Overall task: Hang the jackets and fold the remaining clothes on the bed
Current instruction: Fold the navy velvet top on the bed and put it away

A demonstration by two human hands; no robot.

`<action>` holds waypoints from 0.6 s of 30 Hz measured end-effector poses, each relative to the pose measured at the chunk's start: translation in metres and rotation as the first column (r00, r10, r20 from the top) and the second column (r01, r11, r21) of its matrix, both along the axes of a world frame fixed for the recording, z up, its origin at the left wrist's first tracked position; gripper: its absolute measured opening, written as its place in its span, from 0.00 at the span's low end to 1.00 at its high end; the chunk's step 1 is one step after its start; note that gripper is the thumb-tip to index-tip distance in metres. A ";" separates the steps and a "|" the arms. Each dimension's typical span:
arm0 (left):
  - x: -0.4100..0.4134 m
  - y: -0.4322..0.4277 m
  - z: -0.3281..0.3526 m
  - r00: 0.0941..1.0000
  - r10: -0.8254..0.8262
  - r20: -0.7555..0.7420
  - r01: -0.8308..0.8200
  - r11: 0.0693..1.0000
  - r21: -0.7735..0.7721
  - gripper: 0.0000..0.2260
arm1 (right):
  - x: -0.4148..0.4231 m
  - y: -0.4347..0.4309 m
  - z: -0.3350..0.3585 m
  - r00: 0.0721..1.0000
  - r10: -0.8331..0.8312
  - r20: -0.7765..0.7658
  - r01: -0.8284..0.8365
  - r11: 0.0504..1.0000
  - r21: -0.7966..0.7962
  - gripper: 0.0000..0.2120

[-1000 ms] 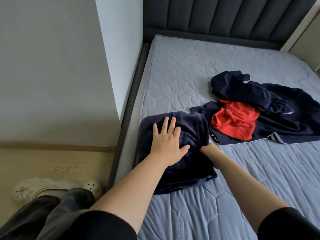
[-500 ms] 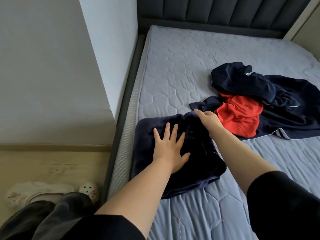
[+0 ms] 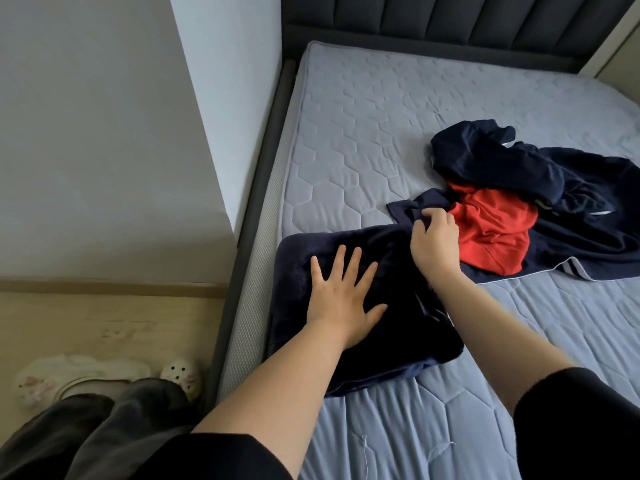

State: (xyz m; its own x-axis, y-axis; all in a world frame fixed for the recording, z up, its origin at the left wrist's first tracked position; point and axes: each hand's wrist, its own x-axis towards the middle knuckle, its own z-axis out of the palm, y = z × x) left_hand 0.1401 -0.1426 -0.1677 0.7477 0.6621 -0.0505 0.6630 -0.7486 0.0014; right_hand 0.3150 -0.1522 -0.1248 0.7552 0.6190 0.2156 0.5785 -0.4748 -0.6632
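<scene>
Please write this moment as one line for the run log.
left hand: flat on folded navy garment | right hand: pinches navy cloth edge beside red garment | mattress: loose pile unfolded

A fleecy folded navy garment (image 3: 398, 341) lies as a thick, roughly square bundle at the near left edge of the bed (image 3: 363, 133), with the left hand (image 3: 343, 299) pressing flat on it. Just beyond it, touching its far corner, a navy jacket (image 3: 588, 233) sprawls unfolded, white stripes at its hem. A crumpled red garment (image 3: 491, 233) sits on it, and a rumpled navy piece (image 3: 485, 157) is heaped behind. The right hand (image 3: 434, 240) pinches the jacket's near corner.
</scene>
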 end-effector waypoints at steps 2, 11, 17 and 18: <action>0.002 0.000 0.001 1.000 0.006 -0.012 -0.006 1.000 -0.016 0.32 | -0.021 -0.016 0.000 0.963 0.184 0.196 -0.201 0.977 0.067 0.13; 0.001 -0.002 0.006 1.000 -0.008 -0.004 0.008 1.000 -0.002 0.32 | -0.034 -0.041 -0.031 0.924 0.381 -0.029 -0.372 0.880 -0.295 0.20; -0.008 0.004 0.004 0.995 -0.035 0.096 0.039 0.998 -0.044 0.30 | -0.045 -0.038 -0.046 0.931 0.363 -0.027 -0.349 0.869 -0.350 0.23; -0.010 0.004 0.004 0.990 -0.039 0.133 0.045 0.998 -0.045 0.29 | -0.046 -0.041 -0.050 0.935 0.354 -0.029 -0.345 0.889 -0.300 0.23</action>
